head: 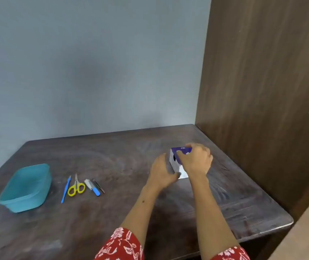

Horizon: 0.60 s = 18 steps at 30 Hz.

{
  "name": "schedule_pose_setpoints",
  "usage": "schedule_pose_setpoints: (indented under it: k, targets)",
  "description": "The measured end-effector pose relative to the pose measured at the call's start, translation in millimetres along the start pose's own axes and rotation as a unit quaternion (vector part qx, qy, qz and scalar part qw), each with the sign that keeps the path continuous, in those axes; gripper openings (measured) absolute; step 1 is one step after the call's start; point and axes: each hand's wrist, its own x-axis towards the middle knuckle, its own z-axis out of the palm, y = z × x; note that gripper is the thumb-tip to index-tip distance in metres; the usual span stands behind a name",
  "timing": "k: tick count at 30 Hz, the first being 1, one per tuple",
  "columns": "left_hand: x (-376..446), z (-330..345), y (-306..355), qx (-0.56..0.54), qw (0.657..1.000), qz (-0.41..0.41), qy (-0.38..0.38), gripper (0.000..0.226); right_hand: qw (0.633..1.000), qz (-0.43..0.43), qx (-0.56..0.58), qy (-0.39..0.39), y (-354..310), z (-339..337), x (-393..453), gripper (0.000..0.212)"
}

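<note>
A small white and purple carton box (174, 160) stands on the dark wooden table (112, 166), right of centre. My right hand (196, 160) grips its top and right side, fingers curled over the purple top. My left hand (162, 170) holds the box's left lower side, thumb near its bottom corner. Most of the box is hidden behind the two hands.
At the left stands a teal plastic tub (26, 187). Beside it lie a blue stick tool (65, 189), yellow-handled scissors (76, 186), a blue-handled clipper (92, 187) and a thin dark tool (99, 185). A brown wooden cabinet (262, 91) borders the table's right side.
</note>
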Motion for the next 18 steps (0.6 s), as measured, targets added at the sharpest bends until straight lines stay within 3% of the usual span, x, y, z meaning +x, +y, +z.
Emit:
schedule_pose_setpoints:
  k: [6,15,18]
  targets:
    - [15.4,23.8,-2.4,-0.014,0.999,0.037,0.008,0.066,0.995,0.030,-0.075,-0.051,17.0,19.0,11.8,0.062]
    - [41.4,31.6,-15.0,-0.025,0.994,-0.059,-0.091,0.110,0.989,0.083,-0.088,-0.086,22.0,39.7,23.9,0.076]
    - [45.7,36.1,-19.7,-0.067,0.992,-0.059,-0.091,0.104,0.989,0.089,-0.090,-0.082,20.0,42.3,24.8,0.081]
